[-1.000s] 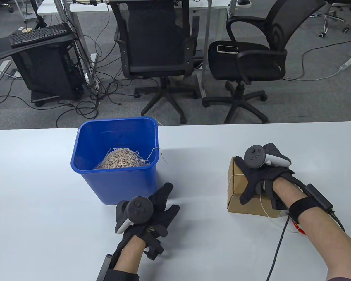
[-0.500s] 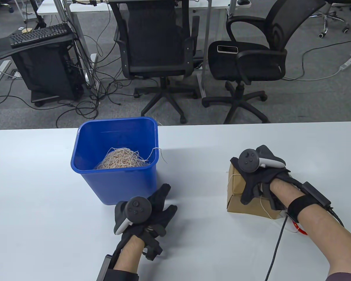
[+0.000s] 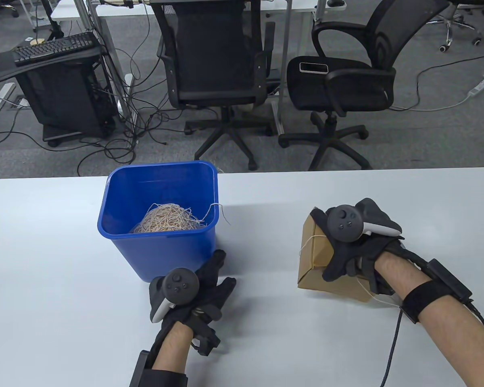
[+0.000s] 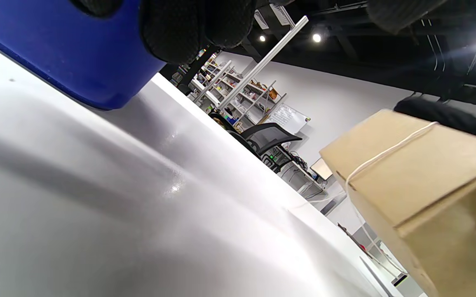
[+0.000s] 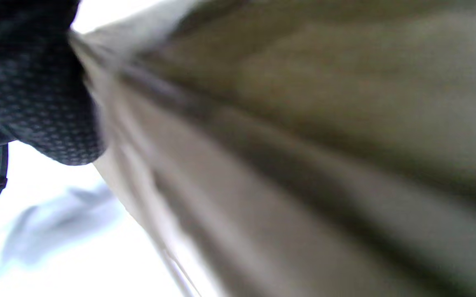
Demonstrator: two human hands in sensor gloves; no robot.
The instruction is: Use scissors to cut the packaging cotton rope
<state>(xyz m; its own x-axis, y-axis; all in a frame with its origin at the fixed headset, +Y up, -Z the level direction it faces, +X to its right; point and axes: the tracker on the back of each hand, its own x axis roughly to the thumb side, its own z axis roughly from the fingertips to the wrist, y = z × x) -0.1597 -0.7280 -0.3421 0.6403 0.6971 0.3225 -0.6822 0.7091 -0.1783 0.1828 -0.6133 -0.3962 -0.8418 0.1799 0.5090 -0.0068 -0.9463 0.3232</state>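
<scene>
Right hand point(image 3: 353, 252) grasping box point(image 3: 312, 258), has dragged it left, nearer left hand point(image 3: 201, 288); left hand released, on surface point(image 3: 64, 282). Rope point(image 3: 308, 242) uncut, scissors unseen.

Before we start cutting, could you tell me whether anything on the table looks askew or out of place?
Yes. One strand of the cotton rope scraps hangs over the blue bin rim, and the right hand holds the roped cardboard box tilted. No scissors are visible.
</scene>
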